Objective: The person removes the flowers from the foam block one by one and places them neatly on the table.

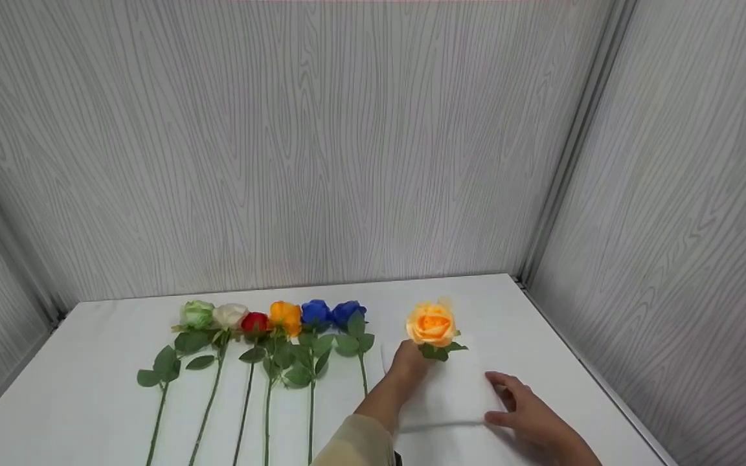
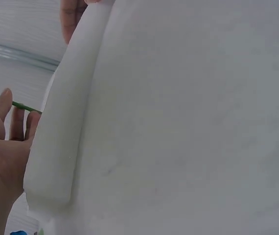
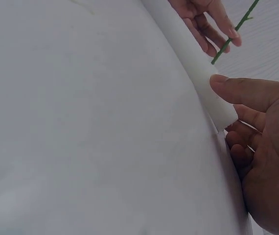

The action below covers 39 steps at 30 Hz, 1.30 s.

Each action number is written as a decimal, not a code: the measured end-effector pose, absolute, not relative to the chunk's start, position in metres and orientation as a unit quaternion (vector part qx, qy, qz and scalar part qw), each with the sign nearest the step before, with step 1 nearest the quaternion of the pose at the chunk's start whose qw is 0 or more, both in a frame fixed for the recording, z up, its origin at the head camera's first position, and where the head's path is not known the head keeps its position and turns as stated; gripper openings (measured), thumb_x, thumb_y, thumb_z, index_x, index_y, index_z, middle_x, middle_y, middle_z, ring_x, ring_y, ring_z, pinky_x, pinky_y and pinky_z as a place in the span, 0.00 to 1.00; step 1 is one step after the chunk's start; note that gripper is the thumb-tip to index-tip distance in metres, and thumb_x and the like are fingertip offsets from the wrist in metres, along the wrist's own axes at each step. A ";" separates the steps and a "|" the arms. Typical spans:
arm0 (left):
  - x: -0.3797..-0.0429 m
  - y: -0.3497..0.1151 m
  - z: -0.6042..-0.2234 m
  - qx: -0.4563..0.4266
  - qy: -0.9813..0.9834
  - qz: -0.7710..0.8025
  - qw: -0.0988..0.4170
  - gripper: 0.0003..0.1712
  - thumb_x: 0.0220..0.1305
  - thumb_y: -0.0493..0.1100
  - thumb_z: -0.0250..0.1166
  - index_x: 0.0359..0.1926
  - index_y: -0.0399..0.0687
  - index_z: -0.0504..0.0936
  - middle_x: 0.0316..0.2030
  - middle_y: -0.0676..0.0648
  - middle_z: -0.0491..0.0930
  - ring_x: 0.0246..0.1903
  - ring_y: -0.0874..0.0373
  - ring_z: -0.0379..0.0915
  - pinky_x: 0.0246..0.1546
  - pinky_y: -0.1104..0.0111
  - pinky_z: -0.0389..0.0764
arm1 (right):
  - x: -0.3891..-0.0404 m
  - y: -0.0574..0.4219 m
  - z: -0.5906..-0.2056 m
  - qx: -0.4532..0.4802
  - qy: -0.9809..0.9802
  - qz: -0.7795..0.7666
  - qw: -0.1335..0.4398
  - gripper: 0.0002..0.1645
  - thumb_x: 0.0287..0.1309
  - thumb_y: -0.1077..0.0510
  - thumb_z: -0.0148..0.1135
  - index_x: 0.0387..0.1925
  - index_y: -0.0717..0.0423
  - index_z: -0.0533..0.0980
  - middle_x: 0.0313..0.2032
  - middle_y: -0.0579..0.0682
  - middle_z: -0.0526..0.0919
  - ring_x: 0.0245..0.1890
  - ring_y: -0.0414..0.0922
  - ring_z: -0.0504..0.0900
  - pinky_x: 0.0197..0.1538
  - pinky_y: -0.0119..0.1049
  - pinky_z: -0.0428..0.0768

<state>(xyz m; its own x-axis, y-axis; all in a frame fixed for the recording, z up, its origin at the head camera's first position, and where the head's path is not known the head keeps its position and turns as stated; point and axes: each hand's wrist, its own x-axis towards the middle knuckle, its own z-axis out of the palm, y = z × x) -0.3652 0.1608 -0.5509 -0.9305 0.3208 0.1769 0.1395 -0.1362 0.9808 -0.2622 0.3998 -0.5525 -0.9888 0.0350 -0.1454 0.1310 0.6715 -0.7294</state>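
Observation:
My left hand (image 1: 410,364) pinches the stem of a yellow-orange rose (image 1: 432,324), whose bloom and a few leaves show above the hand. In the left wrist view the green stem (image 2: 21,105) passes between thumb and fingers. Its cut end shows in the right wrist view. A white sheet (image 1: 447,395) with a thick, rounded edge lies between my hands. My right hand (image 1: 531,417) holds that sheet at a corner: in the right wrist view the thumb (image 3: 247,92) rests on the rounded edge and the fingers curl behind it.
To the left lie several roses in a row: green (image 1: 197,314), cream (image 1: 230,316), red (image 1: 255,322), orange (image 1: 285,317) and blue ones (image 1: 316,312), stems toward me. The white table (image 1: 88,388) meets grained wall panels (image 1: 282,142) at the back and on the right.

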 end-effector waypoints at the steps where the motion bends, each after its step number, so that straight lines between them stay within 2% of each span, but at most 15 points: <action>1: -0.364 0.159 -0.552 0.185 0.645 0.738 0.065 0.25 0.58 0.27 0.62 0.58 0.37 0.83 0.46 0.53 0.85 0.46 0.65 0.72 0.57 0.71 0.72 | -0.261 0.400 -0.553 0.040 0.913 -0.402 0.058 0.55 0.57 0.48 0.84 0.80 0.53 0.66 0.76 0.61 0.71 0.74 0.62 0.72 0.78 0.65 0.70; 3: -0.363 0.156 -0.553 0.209 0.620 0.753 0.072 0.29 0.60 0.27 0.61 0.64 0.36 0.79 0.56 0.48 0.85 0.54 0.63 0.72 0.69 0.65 0.69 | -0.260 0.400 -0.553 0.033 0.914 -0.401 0.058 0.55 0.58 0.48 0.83 0.80 0.53 0.65 0.77 0.62 0.70 0.75 0.64 0.71 0.78 0.66 0.70; 5: -0.362 0.154 -0.554 0.218 0.629 0.742 0.072 0.27 0.68 0.31 0.62 0.68 0.41 0.77 0.63 0.46 0.82 0.61 0.61 0.72 0.77 0.59 0.65 | -0.260 0.400 -0.552 0.034 0.915 -0.398 0.058 0.55 0.57 0.47 0.83 0.80 0.53 0.65 0.77 0.61 0.71 0.75 0.64 0.71 0.79 0.66 0.69; 7: -0.363 0.153 -0.553 0.209 0.649 0.728 0.070 0.23 0.74 0.40 0.65 0.68 0.47 0.79 0.65 0.48 0.82 0.66 0.59 0.71 0.81 0.53 0.63 | -0.261 0.400 -0.551 0.033 0.915 -0.397 0.059 0.55 0.57 0.48 0.83 0.80 0.53 0.65 0.77 0.61 0.71 0.76 0.64 0.71 0.79 0.66 0.69; 10: -0.364 0.154 -0.551 0.207 0.661 0.718 0.069 0.25 0.75 0.49 0.69 0.68 0.51 0.81 0.69 0.48 0.81 0.72 0.55 0.71 0.84 0.47 0.61 | -0.261 0.402 -0.550 0.026 0.914 -0.400 0.057 0.54 0.58 0.49 0.83 0.80 0.54 0.65 0.77 0.61 0.71 0.75 0.63 0.71 0.79 0.66 0.69; 11: -0.364 0.154 -0.551 0.208 0.659 0.720 0.071 0.25 0.75 0.50 0.70 0.68 0.49 0.82 0.69 0.46 0.82 0.72 0.53 0.73 0.84 0.48 0.64 | -0.261 0.402 -0.550 0.025 0.914 -0.400 0.058 0.54 0.58 0.48 0.83 0.80 0.54 0.65 0.77 0.61 0.71 0.75 0.63 0.71 0.78 0.66 0.69; 14: -0.365 0.157 -0.551 0.204 0.655 0.724 0.071 0.22 0.76 0.48 0.69 0.64 0.42 0.86 0.65 0.40 0.86 0.67 0.55 0.78 0.76 0.57 0.74 | -0.261 0.403 -0.550 0.022 0.915 -0.398 0.058 0.55 0.58 0.47 0.83 0.80 0.53 0.65 0.77 0.61 0.71 0.74 0.62 0.72 0.78 0.66 0.69; 16: -0.366 0.160 -0.551 0.184 0.663 0.722 0.073 0.18 0.76 0.48 0.70 0.57 0.41 0.90 0.58 0.41 0.90 0.58 0.59 0.82 0.65 0.66 0.81 | -0.261 0.404 -0.550 0.022 0.916 -0.396 0.058 0.55 0.58 0.46 0.83 0.80 0.53 0.65 0.77 0.61 0.71 0.73 0.60 0.72 0.77 0.65 0.70; 18: -0.367 0.164 -0.551 0.155 0.668 0.724 0.073 0.16 0.75 0.47 0.71 0.55 0.41 0.91 0.55 0.44 0.91 0.54 0.63 0.82 0.57 0.71 0.83 | -0.262 0.404 -0.550 0.023 0.916 -0.397 0.058 0.55 0.58 0.46 0.83 0.81 0.52 0.65 0.77 0.61 0.71 0.72 0.59 0.72 0.77 0.65 0.70; 21: -0.369 0.167 -0.551 0.116 0.655 0.742 0.085 0.15 0.76 0.45 0.71 0.54 0.40 0.91 0.54 0.46 0.91 0.54 0.63 0.84 0.59 0.69 0.87 | -0.262 0.403 -0.551 0.027 0.914 -0.400 0.061 0.55 0.58 0.46 0.83 0.81 0.52 0.65 0.77 0.61 0.70 0.73 0.59 0.72 0.77 0.65 0.70; 25: -0.371 0.169 -0.552 0.099 0.622 0.771 0.098 0.16 0.78 0.41 0.68 0.57 0.35 0.88 0.56 0.40 0.89 0.55 0.58 0.85 0.64 0.62 0.87 | -0.263 0.402 -0.552 0.033 0.913 -0.403 0.063 0.55 0.58 0.47 0.83 0.81 0.52 0.65 0.77 0.61 0.70 0.74 0.61 0.71 0.78 0.66 0.69; 32: -0.370 0.165 -0.552 0.103 0.597 0.788 0.106 0.14 0.79 0.40 0.65 0.58 0.38 0.88 0.47 0.42 0.87 0.45 0.61 0.83 0.60 0.63 0.89 | -0.261 0.400 -0.550 0.038 0.907 -0.415 0.063 0.55 0.57 0.50 0.83 0.80 0.52 0.65 0.76 0.60 0.71 0.72 0.59 0.71 0.78 0.66 0.68; 39: -0.371 0.164 -0.554 0.090 0.559 0.815 0.125 0.14 0.81 0.40 0.62 0.60 0.41 0.86 0.45 0.46 0.81 0.45 0.59 0.80 0.55 0.65 0.89 | -0.256 0.400 -0.548 0.022 0.903 -0.424 0.062 0.55 0.58 0.50 0.83 0.81 0.54 0.65 0.77 0.62 0.69 0.75 0.62 0.70 0.79 0.64 0.68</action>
<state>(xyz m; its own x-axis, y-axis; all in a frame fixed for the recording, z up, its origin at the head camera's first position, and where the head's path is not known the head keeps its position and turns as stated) -0.3709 0.1637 -0.5540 -0.9524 0.3046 0.0070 -0.1033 -0.3442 0.9332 -0.2556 0.4000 -0.5476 -0.9914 -0.0119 -0.1303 0.0927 0.6390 -0.7636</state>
